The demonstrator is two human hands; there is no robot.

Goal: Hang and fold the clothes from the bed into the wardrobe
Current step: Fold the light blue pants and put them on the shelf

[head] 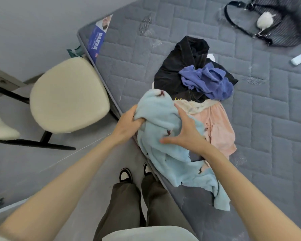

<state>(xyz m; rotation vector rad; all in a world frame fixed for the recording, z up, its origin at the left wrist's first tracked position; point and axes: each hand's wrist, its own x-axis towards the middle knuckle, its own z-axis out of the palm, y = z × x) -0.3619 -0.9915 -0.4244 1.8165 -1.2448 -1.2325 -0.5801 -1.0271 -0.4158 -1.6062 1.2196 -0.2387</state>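
At the edge of the bed [268,119], my left hand [129,122] clenches a bunch of the light blue top [163,162], fingers curled tight into it. My right hand [186,134] lies spread wide on the same cloth, thumb out. A cream chair [68,94] stands beside the bed. Behind the top, 3 garments sit piled: a black one [177,66], a pink one [215,122] and a purple-blue one [207,80]. The top is crumpled, partly hanging over the bed's edge.
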